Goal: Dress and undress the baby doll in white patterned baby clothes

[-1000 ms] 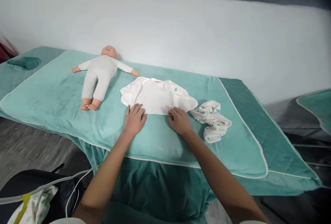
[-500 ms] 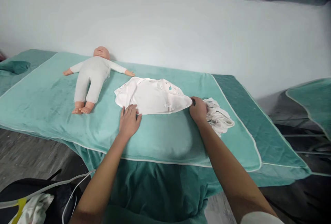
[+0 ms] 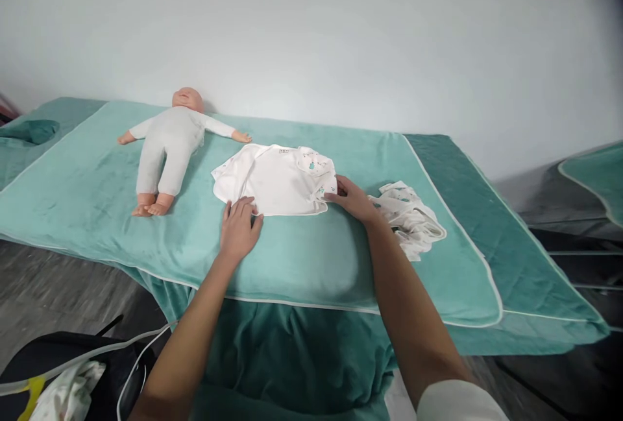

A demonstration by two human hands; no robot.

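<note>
A white baby shirt (image 3: 277,181) with small green prints is spread on the bed, its right flap folded inward with the printed side up. My left hand (image 3: 239,228) rests flat on the shirt's lower left edge, fingers apart. At the folded right edge, my right hand (image 3: 354,199) has thumb and fingertips closed on the fabric. To the left lies a baby doll (image 3: 170,129) on its back, in a white bodysuit, arms stretched out. A crumpled printed white cloth (image 3: 413,220) sits just right of my right hand.
A green velvet cover (image 3: 302,259) with white piping drapes the bed against a pale wall (image 3: 311,51). At lower left are a black chair-like object (image 3: 34,349), white cables (image 3: 136,336) and another printed cloth (image 3: 68,392). Green fabric (image 3: 594,174) hangs at far right.
My right hand has moved left, and the shirt's right flap, stretched outward before, is now turned in over the shirt. The left hand stays on the lower edge. The view has shifted slightly.
</note>
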